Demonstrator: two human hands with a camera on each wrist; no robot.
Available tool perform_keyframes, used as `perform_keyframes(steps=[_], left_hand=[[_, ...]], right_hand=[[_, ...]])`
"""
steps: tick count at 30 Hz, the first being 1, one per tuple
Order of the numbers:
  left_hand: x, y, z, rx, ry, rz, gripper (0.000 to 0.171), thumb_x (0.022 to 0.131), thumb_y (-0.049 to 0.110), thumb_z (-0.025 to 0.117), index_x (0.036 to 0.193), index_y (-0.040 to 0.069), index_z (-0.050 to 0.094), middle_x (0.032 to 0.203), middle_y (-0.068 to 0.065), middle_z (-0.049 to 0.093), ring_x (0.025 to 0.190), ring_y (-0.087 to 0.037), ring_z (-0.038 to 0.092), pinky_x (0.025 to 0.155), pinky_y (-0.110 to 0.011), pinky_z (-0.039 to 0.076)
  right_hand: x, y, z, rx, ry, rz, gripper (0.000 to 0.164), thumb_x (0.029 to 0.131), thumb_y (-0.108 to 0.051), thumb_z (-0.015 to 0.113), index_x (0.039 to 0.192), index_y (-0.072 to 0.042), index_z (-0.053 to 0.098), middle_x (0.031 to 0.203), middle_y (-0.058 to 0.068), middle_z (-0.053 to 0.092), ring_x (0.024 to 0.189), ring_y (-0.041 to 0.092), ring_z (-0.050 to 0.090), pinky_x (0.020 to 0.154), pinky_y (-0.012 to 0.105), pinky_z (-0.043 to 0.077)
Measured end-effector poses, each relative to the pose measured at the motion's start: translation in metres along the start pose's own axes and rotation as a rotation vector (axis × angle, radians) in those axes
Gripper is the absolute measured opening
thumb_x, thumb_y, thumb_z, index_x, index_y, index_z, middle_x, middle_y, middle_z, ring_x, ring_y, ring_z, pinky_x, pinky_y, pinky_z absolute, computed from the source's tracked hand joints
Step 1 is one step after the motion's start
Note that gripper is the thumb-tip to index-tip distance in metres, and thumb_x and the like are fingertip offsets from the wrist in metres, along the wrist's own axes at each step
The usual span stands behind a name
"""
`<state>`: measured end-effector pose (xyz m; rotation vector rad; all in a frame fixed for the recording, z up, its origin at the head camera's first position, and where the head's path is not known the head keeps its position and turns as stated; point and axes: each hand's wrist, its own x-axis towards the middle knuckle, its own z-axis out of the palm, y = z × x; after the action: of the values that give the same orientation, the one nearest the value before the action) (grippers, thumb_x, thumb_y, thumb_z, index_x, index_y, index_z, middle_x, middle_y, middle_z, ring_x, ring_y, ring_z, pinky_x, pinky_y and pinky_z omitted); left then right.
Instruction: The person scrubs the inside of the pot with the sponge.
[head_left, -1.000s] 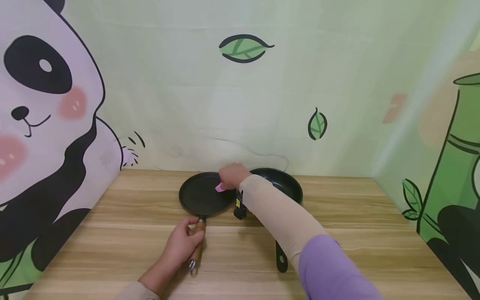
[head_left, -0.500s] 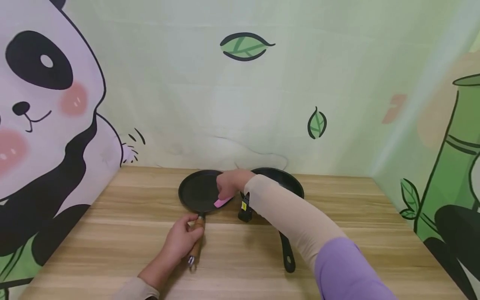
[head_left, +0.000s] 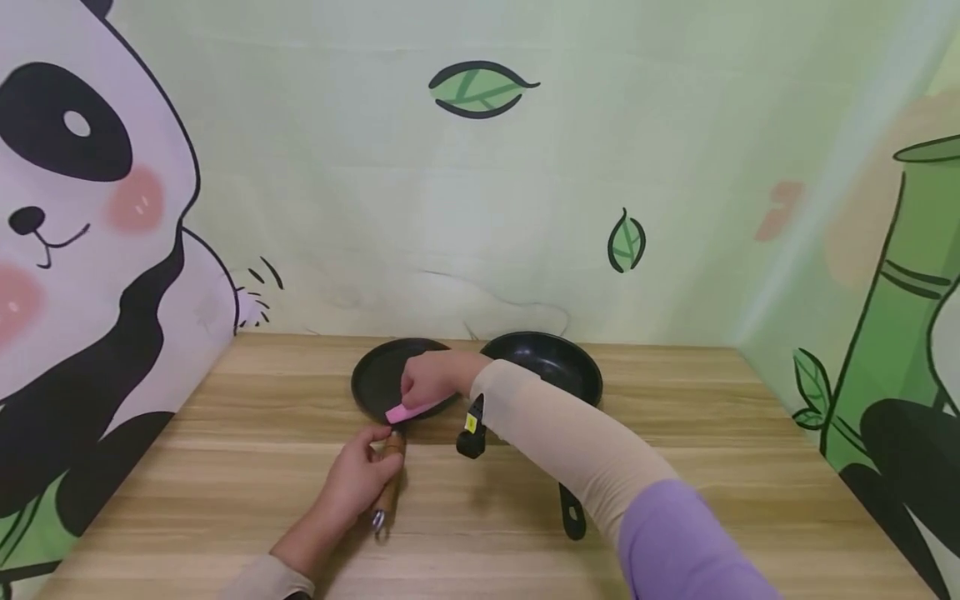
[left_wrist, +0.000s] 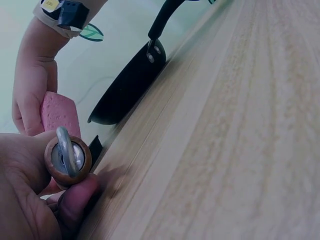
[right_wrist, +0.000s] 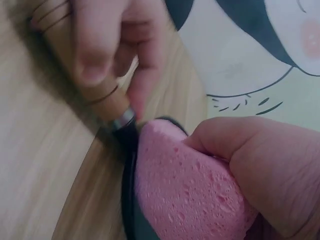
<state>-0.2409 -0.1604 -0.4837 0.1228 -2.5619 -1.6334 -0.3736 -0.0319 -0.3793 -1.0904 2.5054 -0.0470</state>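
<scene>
A flat black pan (head_left: 375,379) with a wooden handle (head_left: 389,483) lies on the table, its handle toward me. My left hand (head_left: 358,471) grips that handle between thumb and fingers; the left wrist view shows the handle's metal hanging ring (left_wrist: 70,152) end-on. In my right hand (head_left: 435,377) is a pink sponge (right_wrist: 185,185), pinched at its edge and held over the pan's near rim, close to where the handle joins. The right hand and forearm hide part of the pan's right side.
A deeper black frying pan (head_left: 555,358) stands to the right, its black handle (head_left: 572,510) pointing toward me under the right forearm. The wooden table (head_left: 675,467) meets a printed wall cloth (head_left: 360,183) at the back.
My right hand has moved the sponge left and nearer to me, from the pan's right side to its near rim. The left hand keeps its hold on the handle.
</scene>
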Motion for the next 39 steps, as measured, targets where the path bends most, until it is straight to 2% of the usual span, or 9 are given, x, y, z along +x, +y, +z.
perform_keyframes(steps=[4, 11, 13, 18, 23, 27, 32, 35, 39], left_hand=[[0.001, -0.001, -0.001, -0.003, 0.005, -0.011, 0.040, 0.077, 0.010, 0.064, 0.116, 0.004, 0.056, 0.064, -0.006, 0.048, 0.047, -0.014, 0.046, 0.038, -0.027, 0.039], [0.000, -0.003, 0.000, -0.036, -0.004, -0.025, 0.040, 0.076, 0.008, 0.064, 0.115, 0.003, 0.055, 0.063, -0.007, 0.048, 0.045, -0.015, 0.046, 0.035, -0.028, 0.040], [0.000, -0.003, 0.001, -0.037, -0.003, -0.020, 0.041, 0.076, 0.008, 0.064, 0.115, 0.003, 0.055, 0.063, -0.007, 0.048, 0.045, -0.014, 0.046, 0.036, -0.028, 0.040], [-0.001, -0.003, 0.003, -0.039, -0.004, -0.019, 0.042, 0.076, 0.008, 0.064, 0.117, 0.004, 0.055, 0.064, -0.006, 0.048, 0.047, -0.015, 0.046, 0.036, -0.027, 0.040], [-0.004, -0.003, 0.005, -0.036, -0.014, -0.036, 0.042, 0.076, 0.008, 0.063, 0.118, 0.005, 0.055, 0.064, -0.006, 0.047, 0.045, -0.014, 0.045, 0.035, -0.027, 0.039], [-0.006, -0.003, 0.005, -0.021, -0.004, -0.044, 0.043, 0.076, 0.009, 0.063, 0.118, 0.006, 0.055, 0.065, -0.005, 0.047, 0.047, -0.014, 0.045, 0.036, -0.026, 0.039], [-0.004, -0.001, 0.003, -0.003, 0.018, -0.024, 0.045, 0.075, 0.010, 0.063, 0.119, 0.005, 0.055, 0.065, -0.006, 0.048, 0.049, -0.015, 0.045, 0.038, -0.027, 0.040], [-0.002, -0.001, 0.002, 0.000, 0.021, -0.018, 0.044, 0.076, 0.010, 0.063, 0.118, 0.005, 0.055, 0.065, -0.006, 0.048, 0.049, -0.015, 0.046, 0.039, -0.027, 0.041], [0.000, -0.001, 0.001, 0.005, 0.029, -0.005, 0.041, 0.075, 0.009, 0.064, 0.116, 0.004, 0.057, 0.064, -0.005, 0.048, 0.050, -0.015, 0.046, 0.040, -0.027, 0.041]], right_hand=[[-0.003, 0.009, 0.000, 0.001, -0.003, 0.033, 0.017, 0.084, -0.035, 0.056, 0.090, -0.024, 0.068, 0.091, -0.010, 0.061, 0.083, 0.011, 0.055, 0.073, 0.027, 0.046], [-0.008, 0.033, -0.003, -0.059, -0.017, 0.155, 0.020, 0.084, -0.035, 0.059, 0.093, -0.020, 0.069, 0.088, -0.007, 0.062, 0.079, 0.013, 0.056, 0.071, 0.030, 0.048], [-0.007, 0.038, -0.004, -0.139, -0.001, 0.160, 0.019, 0.084, -0.037, 0.061, 0.089, -0.020, 0.069, 0.084, -0.007, 0.062, 0.077, 0.013, 0.056, 0.069, 0.030, 0.048], [-0.001, 0.058, 0.002, -0.476, 0.118, 0.093, 0.020, 0.083, -0.041, 0.063, 0.080, -0.022, 0.068, 0.076, -0.008, 0.062, 0.074, 0.015, 0.052, 0.071, 0.031, 0.044], [0.003, 0.079, 0.010, -0.666, 0.210, 0.023, 0.019, 0.083, -0.040, 0.063, 0.088, -0.023, 0.069, 0.079, -0.006, 0.063, 0.078, 0.017, 0.046, 0.076, 0.031, 0.039], [0.004, 0.083, 0.009, -0.697, 0.204, -0.040, 0.018, 0.083, -0.038, 0.063, 0.091, -0.023, 0.070, 0.082, -0.007, 0.064, 0.079, 0.017, 0.045, 0.076, 0.030, 0.038], [0.002, 0.072, 0.002, -0.673, 0.143, -0.087, 0.014, 0.081, -0.035, 0.065, 0.086, -0.022, 0.069, 0.077, -0.008, 0.062, 0.079, 0.018, 0.046, 0.074, 0.031, 0.038], [0.001, 0.063, 0.001, -0.615, 0.118, -0.120, 0.015, 0.081, -0.035, 0.064, 0.086, -0.023, 0.070, 0.078, -0.009, 0.062, 0.080, 0.017, 0.049, 0.073, 0.031, 0.042], [0.002, 0.050, 0.004, -0.473, 0.109, -0.166, 0.021, 0.082, -0.035, 0.061, 0.096, -0.022, 0.070, 0.090, -0.008, 0.064, 0.079, 0.013, 0.054, 0.074, 0.028, 0.046]])
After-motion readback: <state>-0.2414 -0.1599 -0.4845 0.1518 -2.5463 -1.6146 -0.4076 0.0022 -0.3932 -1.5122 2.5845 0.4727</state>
